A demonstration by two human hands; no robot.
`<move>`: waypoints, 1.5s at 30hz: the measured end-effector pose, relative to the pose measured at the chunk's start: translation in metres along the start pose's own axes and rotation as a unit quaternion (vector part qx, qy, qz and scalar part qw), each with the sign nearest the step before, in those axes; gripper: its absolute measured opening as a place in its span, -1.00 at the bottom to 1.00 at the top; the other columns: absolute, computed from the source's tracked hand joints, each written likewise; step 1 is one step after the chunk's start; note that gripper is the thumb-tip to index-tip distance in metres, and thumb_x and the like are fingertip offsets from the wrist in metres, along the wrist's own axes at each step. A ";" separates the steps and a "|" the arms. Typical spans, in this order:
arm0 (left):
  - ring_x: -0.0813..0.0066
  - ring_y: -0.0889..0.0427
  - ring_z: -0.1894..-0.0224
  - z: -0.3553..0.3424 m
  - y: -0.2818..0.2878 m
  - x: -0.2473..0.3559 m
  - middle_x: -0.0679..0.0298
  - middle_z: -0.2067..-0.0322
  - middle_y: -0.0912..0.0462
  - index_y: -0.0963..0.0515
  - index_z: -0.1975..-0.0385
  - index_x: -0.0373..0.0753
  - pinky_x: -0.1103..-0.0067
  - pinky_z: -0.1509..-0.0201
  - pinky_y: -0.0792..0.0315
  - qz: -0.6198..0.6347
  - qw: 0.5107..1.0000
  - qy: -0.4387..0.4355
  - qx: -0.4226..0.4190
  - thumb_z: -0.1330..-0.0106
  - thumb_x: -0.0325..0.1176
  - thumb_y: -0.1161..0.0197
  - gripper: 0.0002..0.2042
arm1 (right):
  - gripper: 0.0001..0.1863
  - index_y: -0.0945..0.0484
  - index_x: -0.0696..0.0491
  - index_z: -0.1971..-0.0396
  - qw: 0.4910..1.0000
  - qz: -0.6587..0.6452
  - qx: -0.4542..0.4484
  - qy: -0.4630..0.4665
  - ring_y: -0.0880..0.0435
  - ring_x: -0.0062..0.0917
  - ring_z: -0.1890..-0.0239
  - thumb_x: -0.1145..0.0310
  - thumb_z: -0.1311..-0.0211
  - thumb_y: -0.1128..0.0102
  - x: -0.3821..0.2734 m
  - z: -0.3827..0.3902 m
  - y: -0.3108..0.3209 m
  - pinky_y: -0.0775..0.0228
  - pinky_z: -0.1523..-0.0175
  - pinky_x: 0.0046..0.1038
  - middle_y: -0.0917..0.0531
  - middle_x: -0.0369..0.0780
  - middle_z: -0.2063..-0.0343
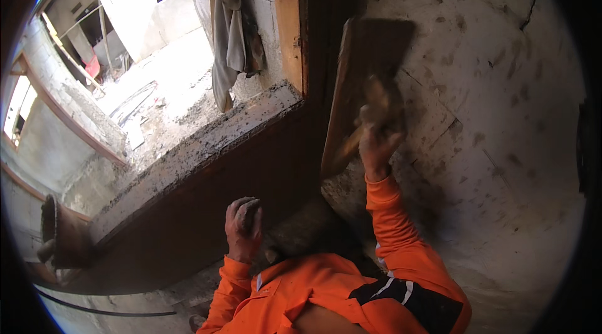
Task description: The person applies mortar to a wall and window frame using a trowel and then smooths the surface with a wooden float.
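Observation:
My right hand is closed round the handle of a long wooden plastering float. The float's board stands nearly lengthwise against the wall, which is rough, pale and blotched with damp patches. Lower and to the left, my left hand is raised in front of my body, its fingers curled round a dark grey lump. What the lump is made of cannot be made out. Both my sleeves are orange.
A window opening with a rough mortar-strewn sill and a wooden post lies to the left. Grey cloth hangs beside the post. A dark bucket stands at the sill's near end. Bright rubble-covered ground shows beyond.

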State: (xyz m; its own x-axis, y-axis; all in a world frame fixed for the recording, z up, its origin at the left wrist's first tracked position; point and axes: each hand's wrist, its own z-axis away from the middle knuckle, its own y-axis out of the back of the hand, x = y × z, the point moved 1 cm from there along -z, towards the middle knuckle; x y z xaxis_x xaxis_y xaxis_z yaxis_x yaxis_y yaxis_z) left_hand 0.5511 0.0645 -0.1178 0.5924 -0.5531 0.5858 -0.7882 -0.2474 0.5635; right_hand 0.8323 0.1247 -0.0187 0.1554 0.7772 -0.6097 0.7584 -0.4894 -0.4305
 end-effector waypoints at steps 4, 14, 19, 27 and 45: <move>0.20 -0.60 0.14 -0.010 0.017 -0.004 0.14 0.22 -0.60 -0.59 0.26 -0.26 0.42 0.06 -0.49 0.006 0.998 0.001 0.061 -0.14 -0.58 -0.26 -0.82 | -0.83 -0.51 0.22 0.26 0.976 0.072 -0.191 0.077 -0.47 -0.68 0.56 0.44 -0.29 -0.02 -0.023 -0.050 -0.021 -0.40 0.43 -0.57 -0.57 -0.29 0.47; 0.21 -0.61 0.16 -0.066 0.103 -0.041 0.14 0.24 -0.62 -0.59 0.21 -0.26 0.40 0.06 -0.46 -0.203 0.941 -0.107 0.249 -0.13 -0.60 -0.29 -0.78 | -0.68 -0.51 0.20 0.35 0.969 0.106 -0.160 0.156 -0.39 -0.75 0.61 0.20 -0.40 -0.05 -0.033 -0.131 -0.094 -0.27 0.49 -0.63 -0.50 -0.36 0.61; 0.22 -0.59 0.16 -0.084 0.115 -0.066 0.16 0.24 -0.63 -0.59 0.20 -0.29 0.39 0.02 -0.42 -0.237 0.921 -0.101 0.293 -0.16 -0.56 -0.28 -0.80 | -0.70 -0.51 0.19 0.38 0.966 0.091 -0.164 0.177 -0.36 -0.76 0.62 0.22 -0.39 -0.07 -0.027 -0.145 -0.113 -0.26 0.49 -0.64 -0.46 -0.38 0.64; 0.21 -0.56 0.09 -0.089 0.111 -0.093 0.14 0.19 -0.63 -0.59 0.18 -0.32 0.38 -0.02 -0.41 -0.210 0.920 -0.078 0.322 -0.19 -0.54 -0.27 -0.81 | -0.66 -0.51 0.18 0.39 0.966 0.118 -0.131 0.190 -0.38 -0.73 0.66 0.16 -0.36 -0.12 -0.029 -0.163 -0.124 -0.27 0.55 -0.62 -0.47 -0.36 0.65; 0.11 -0.53 0.11 -0.086 0.112 -0.093 0.03 0.19 -0.58 -0.54 0.17 -0.37 0.31 -0.02 -0.37 -0.192 0.918 -0.086 0.337 -0.14 -0.60 -0.22 -0.77 | -0.68 -0.48 0.22 0.39 0.967 0.179 -0.135 0.124 -0.34 -0.80 0.66 0.23 -0.33 -0.19 -0.025 -0.134 -0.121 -0.22 0.57 -0.63 -0.43 -0.40 0.69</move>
State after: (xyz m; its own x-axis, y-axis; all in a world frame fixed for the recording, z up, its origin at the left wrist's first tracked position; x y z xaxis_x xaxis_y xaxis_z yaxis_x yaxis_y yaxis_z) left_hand 0.4222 0.1572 -0.0592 0.8588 -0.4246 0.2866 -0.4849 -0.8542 0.1877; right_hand 0.8213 0.2175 0.1373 0.5597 0.6641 -0.4957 0.7601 -0.6497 -0.0121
